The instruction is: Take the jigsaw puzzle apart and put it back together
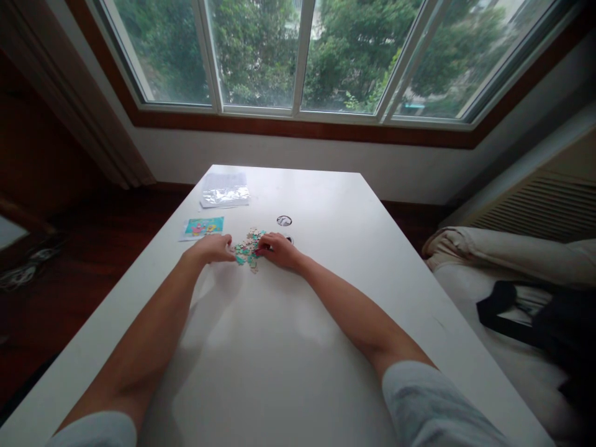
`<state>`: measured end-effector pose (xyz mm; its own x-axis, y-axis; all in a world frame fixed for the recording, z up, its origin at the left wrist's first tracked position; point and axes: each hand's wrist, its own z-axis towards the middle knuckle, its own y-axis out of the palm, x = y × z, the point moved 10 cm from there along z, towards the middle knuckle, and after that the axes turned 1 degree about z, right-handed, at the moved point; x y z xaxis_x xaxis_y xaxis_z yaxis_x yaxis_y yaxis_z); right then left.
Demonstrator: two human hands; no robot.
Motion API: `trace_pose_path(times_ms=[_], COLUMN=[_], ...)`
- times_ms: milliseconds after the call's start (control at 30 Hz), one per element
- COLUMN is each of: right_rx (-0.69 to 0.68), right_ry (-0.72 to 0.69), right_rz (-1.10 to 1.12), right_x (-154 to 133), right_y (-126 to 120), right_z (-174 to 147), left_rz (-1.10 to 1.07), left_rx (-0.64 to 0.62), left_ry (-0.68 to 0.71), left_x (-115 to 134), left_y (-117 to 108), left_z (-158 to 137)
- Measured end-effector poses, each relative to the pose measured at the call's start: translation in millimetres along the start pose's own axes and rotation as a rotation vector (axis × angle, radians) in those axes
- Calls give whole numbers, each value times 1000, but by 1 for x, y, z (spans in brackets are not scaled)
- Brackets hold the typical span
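A small heap of jigsaw puzzle pieces point(246, 249), teal, pink and plain wood-coloured, lies loose on the white table. On its left edge is my left hand point(212, 249), with thumb and fingers apart and the thumb tip close to a teal piece. My right hand point(279, 250) reaches in from the other side, its fingers curled down among the pieces. What those fingertips hold, if anything, is too small to make out. Just beyond my left hand lies a colourful picture card point(203, 226) in teal, pink and yellow.
A clear plastic bag point(226, 190) lies at the table's far left. Behind my right hand is a round black-and-white disc point(284, 220), with another partly hidden by that hand. A pale sofa point(470, 298) with dark cloth stands right of the white table point(279, 372).
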<state>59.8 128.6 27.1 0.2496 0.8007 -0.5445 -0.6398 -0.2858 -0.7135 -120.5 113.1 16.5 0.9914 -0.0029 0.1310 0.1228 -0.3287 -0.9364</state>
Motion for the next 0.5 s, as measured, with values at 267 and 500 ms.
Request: trace_pose_path(times_ms=[267,500], right_rx=[101,227], right_ry=[135,215], right_rz=[82,145], right_x=[13,23], right_y=[-8,-19], right_z=[-3,-4], left_rz=[-196,-441], left_rx=[230,346], left_ry=[329,372], left_x=[54,67], left_y=[-3,-12], left_z=[5,10])
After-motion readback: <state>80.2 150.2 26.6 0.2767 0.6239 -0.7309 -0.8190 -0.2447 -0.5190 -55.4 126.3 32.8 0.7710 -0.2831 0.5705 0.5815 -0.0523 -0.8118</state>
